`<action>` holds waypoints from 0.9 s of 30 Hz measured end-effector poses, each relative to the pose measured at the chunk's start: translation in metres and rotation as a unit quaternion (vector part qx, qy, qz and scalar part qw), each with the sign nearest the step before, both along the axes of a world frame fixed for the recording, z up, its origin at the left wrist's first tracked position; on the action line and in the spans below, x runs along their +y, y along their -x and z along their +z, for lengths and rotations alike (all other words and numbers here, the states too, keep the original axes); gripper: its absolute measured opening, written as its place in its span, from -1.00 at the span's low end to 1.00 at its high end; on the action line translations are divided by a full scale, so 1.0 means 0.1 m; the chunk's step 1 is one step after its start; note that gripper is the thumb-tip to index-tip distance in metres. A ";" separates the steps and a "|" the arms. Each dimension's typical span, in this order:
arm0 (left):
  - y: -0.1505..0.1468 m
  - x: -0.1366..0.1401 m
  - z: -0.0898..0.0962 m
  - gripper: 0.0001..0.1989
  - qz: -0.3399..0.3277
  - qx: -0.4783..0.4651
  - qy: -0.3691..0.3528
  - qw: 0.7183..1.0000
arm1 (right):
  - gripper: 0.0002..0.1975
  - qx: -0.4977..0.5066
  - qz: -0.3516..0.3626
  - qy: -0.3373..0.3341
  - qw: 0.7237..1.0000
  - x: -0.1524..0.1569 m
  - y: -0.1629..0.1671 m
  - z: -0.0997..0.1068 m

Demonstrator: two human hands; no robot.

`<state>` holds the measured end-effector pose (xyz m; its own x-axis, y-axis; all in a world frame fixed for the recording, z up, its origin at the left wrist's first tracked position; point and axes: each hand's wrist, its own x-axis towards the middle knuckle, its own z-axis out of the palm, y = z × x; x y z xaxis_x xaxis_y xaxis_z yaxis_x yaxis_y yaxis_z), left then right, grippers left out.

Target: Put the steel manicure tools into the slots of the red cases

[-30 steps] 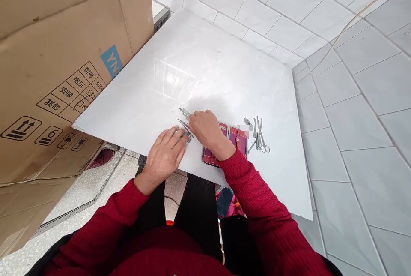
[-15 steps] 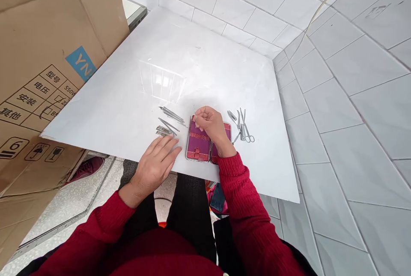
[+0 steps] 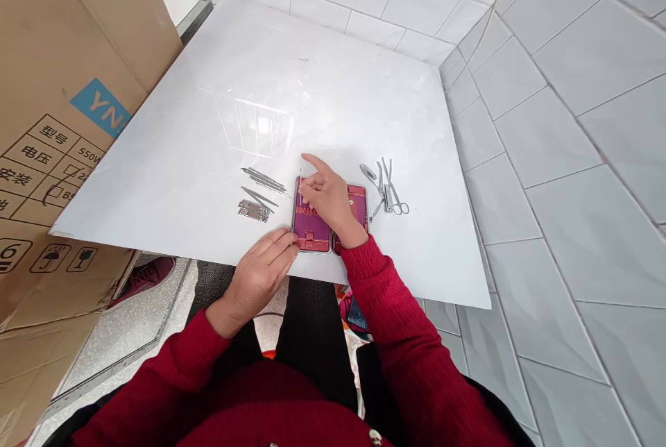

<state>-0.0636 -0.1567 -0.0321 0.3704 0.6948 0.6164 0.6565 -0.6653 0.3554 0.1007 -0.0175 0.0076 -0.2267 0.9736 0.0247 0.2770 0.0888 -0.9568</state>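
My left hand (image 3: 263,270) has moved away from the loose tools to the open red case (image 3: 313,225), its fingertips now at the near left corner, while my right hand (image 3: 330,200) stays over the left half with the index finger lifted and stretched out. The right fingers close narrowly on a thin metal tool (image 3: 300,180) at the far left edge; whether the left fingers pinch the corner or only rest there, I cannot tell. I take that touch to be steadying the case for the close work at the row of loops (image 3: 306,211). The case lies flat near my edge of the glossy white worktop (image 3: 333,93), slim tools (image 3: 264,178) and a patterned metal piece (image 3: 253,209) to its left, scissors (image 3: 394,190) and a nail clipper (image 3: 368,171) to its right. A big cardboard box (image 3: 41,30) stands at the left, and pale tiled walls (image 3: 520,155) meet in the corner beyond.
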 end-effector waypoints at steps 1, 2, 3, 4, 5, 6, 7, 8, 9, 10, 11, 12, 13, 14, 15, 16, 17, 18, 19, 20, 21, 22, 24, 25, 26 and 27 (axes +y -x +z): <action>-0.01 0.01 0.00 -0.74 -0.001 0.001 0.004 1.000 | -0.43 -0.001 0.001 0.005 1.000 0.00 0.00 -0.01; -0.01 0.01 0.00 -0.74 -0.002 0.002 0.006 1.000 | -0.47 -0.003 0.003 0.011 1.000 0.01 0.00 -0.02; -0.02 0.01 0.00 -0.75 -0.002 0.004 0.006 1.000 | -0.50 -0.002 0.004 0.015 1.000 0.01 0.00 -0.03; -0.03 0.02 0.01 -0.76 0.000 0.008 0.006 1.000 | -0.53 -0.001 0.004 0.018 1.000 0.01 0.00 -0.04; -0.03 0.02 0.01 -0.76 0.004 0.012 0.005 1.000 | -0.54 0.000 0.003 0.020 1.000 0.01 0.00 -0.05; -0.04 0.02 0.01 -0.77 0.009 0.014 0.004 1.000 | -0.54 -0.001 0.001 0.021 1.000 0.01 0.00 -0.06; -0.04 0.01 0.01 -0.77 0.015 0.016 0.003 1.000 | -0.55 -0.003 -0.003 0.020 1.000 0.01 -0.01 -0.06; -0.05 0.01 0.01 -0.78 0.019 0.016 0.002 1.000 | -0.55 -0.006 -0.006 0.017 1.000 0.01 -0.01 -0.07; -0.05 0.01 0.00 -0.78 0.022 0.016 0.001 1.000 | -0.55 -0.010 -0.010 0.014 1.000 0.00 -0.01 -0.08; -0.06 0.01 0.00 -0.78 0.024 0.016 -0.002 1.000 | -0.55 -0.014 -0.012 0.009 1.000 0.00 -0.01 -0.08; -0.06 0.00 0.00 -0.79 0.024 0.016 -0.004 1.000 | -0.55 -0.019 -0.013 0.005 1.000 0.00 0.00 -0.09; -0.06 0.00 0.00 -0.80 0.025 0.017 -0.005 1.000 | -0.55 -0.023 -0.014 0.001 1.000 0.00 0.00 -0.10; -0.06 0.01 0.00 -0.81 0.024 0.018 -0.006 1.000 | -0.55 -0.029 -0.013 -0.003 0.999 0.01 0.00 -0.10; -0.06 0.01 0.00 -0.81 0.023 0.018 -0.006 1.000 | -0.55 -0.037 -0.013 -0.007 0.999 0.01 0.00 -0.11; -0.06 0.01 0.00 -0.81 0.021 0.017 -0.005 1.000 | -0.56 -0.047 -0.013 -0.012 0.999 0.01 0.01 -0.11; -0.05 0.02 0.00 -0.81 0.019 0.014 -0.004 1.000 | -0.57 -0.058 -0.013 -0.017 0.998 0.01 0.01 -0.11; -0.04 0.02 0.00 -0.81 0.017 0.009 -0.003 1.000 | -0.58 -0.069 -0.014 -0.021 0.997 0.01 0.01 -0.11; -0.03 0.03 0.01 -0.80 0.013 0.004 -0.002 1.000 | -0.59 -0.080 -0.015 -0.025 0.996 0.01 0.02 -0.10; -0.02 0.03 0.01 -0.79 0.009 0.001 -0.002 1.000 | -0.60 -0.091 -0.016 -0.028 0.995 0.01 0.02 -0.09; -0.01 0.04 0.01 -0.78 0.003 0.001 -0.003 1.000 | -0.60 -0.100 -0.018 -0.031 0.994 0.00 0.03 -0.08; 0.01 0.04 0.02 -0.78 -0.003 0.002 -0.007 1.000 | -0.61 -0.108 -0.021 -0.036 0.993 -0.01 0.03 -0.06; 0.02 0.05 0.02 -0.78 -0.008 0.004 -0.010 1.000 | -0.62 -0.115 -0.024 -0.040 0.992 -0.03 0.04 -0.05; 0.03 0.05 0.01 -0.77 -0.013 0.005 -0.009 1.000 | -0.65 -0.131 -0.030 -0.053 0.990 -0.06 0.05 -0.04; 0.04 0.05 0.01 -0.76 -0.012 0.003 -0.007 1.000 | -0.66 -0.142 -0.035 -0.062 0.987 -0.07 0.05 -0.04; 0.04 0.05 0.00 -0.75 -0.010 0.000 -0.004 1.000 | -0.68 -0.155 -0.042 -0.074 0.984 -0.09 0.06 -0.03; 0.04 0.05 0.00 -0.75 -0.008 -0.002 -0.001 1.000 | -0.69 -0.171 -0.048 -0.088 0.980 -0.10 0.06 -0.03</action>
